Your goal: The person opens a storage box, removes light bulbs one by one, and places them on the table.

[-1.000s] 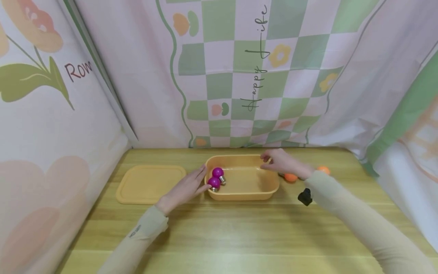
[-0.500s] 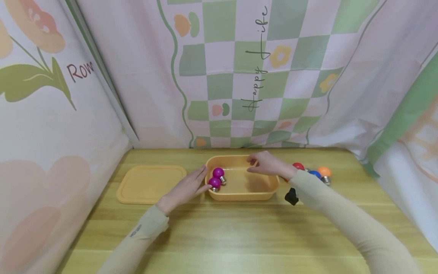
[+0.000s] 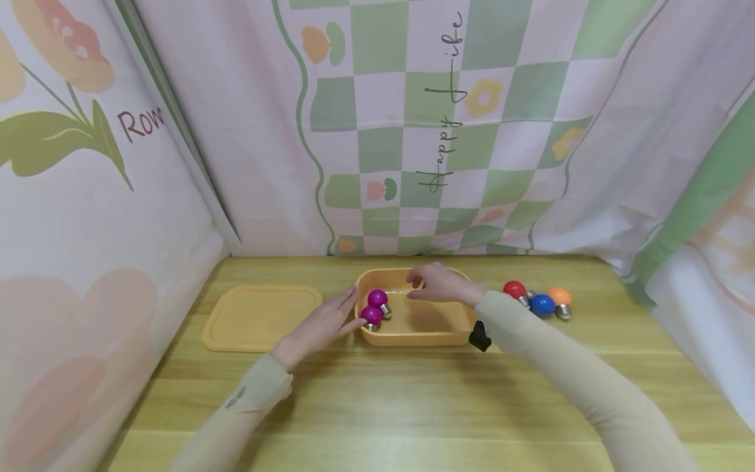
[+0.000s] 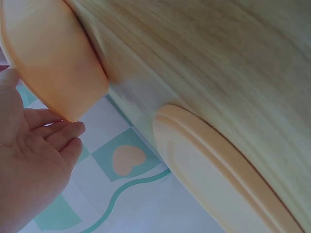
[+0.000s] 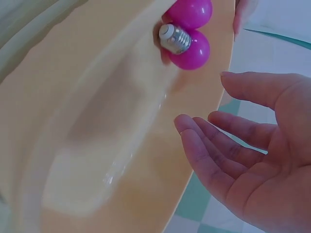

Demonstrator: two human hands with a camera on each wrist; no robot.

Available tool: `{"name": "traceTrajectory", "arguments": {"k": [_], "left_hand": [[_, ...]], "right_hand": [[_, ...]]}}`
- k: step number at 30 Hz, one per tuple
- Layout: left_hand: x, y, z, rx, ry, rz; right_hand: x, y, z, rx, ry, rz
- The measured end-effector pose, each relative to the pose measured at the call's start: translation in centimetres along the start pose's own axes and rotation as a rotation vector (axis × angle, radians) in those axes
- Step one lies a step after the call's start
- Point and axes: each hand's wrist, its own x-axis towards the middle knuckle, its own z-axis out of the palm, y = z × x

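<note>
A yellow-orange plastic box [image 3: 419,339] stands on the table. Two purple light bulbs [image 3: 371,316] with silver screw bases lie at its left end. My left hand [image 3: 321,328] touches the box's left rim with fingers fairly straight; in the left wrist view, that hand [image 4: 41,145] has its fingertips against the outer wall. Over the box hovers my right hand [image 3: 439,284], fingers loosely bent. Nothing sits between the thumb and fingers of the right hand [image 5: 252,141] in the right wrist view, where a purple bulb's metal base [image 5: 175,39] also shows.
Left of the box lies its matching flat lid [image 3: 259,318]. To the right, a red bulb [image 3: 514,290], a blue bulb [image 3: 542,305] and an orange bulb [image 3: 559,297] lie close together. A patterned curtain [image 3: 413,131] hangs behind the wooden table [image 3: 377,406].
My right hand has moved left over the box, and the red and blue bulbs have come into sight. An orange bulb by the box's right end is now hidden. The left hand stays put.
</note>
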Motion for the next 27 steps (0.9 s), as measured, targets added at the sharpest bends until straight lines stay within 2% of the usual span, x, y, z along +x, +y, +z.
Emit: {"name": "traceTrajectory", "arguments": {"k": [7, 11, 16, 19, 24, 27], "left_hand": [[0.1, 0.1, 0.0, 0.010, -0.005, -0.006], [0.1, 0.1, 0.0, 0.024, 0.020, 0.008], [0.1, 0.1, -0.1, 0.023, 0.029, 0.015], [0.1, 0.0, -0.1, 0.019, 0.029, 0.014], [0.1, 0.0, 0.1, 0.016, 0.039, 0.010], [0.2, 0.0, 0.2, 0.019, 0.028, 0.005]], "right_hand": [[1.1, -0.9, 0.8, -0.018, -0.004, -0.043], [1.8, -1.6, 1.1, -0.033, -0.023, -0.046], [2.8, -2.4, 1.4, -0.038, -0.048, -0.030], [3.5, -2.6, 1.6, -0.036, -0.053, 0.005], [4.3, -2.6, 1.9, -0.049, -0.062, 0.060], [4.6, -2.3, 2.0, -0.062, -0.066, 0.064]]}}
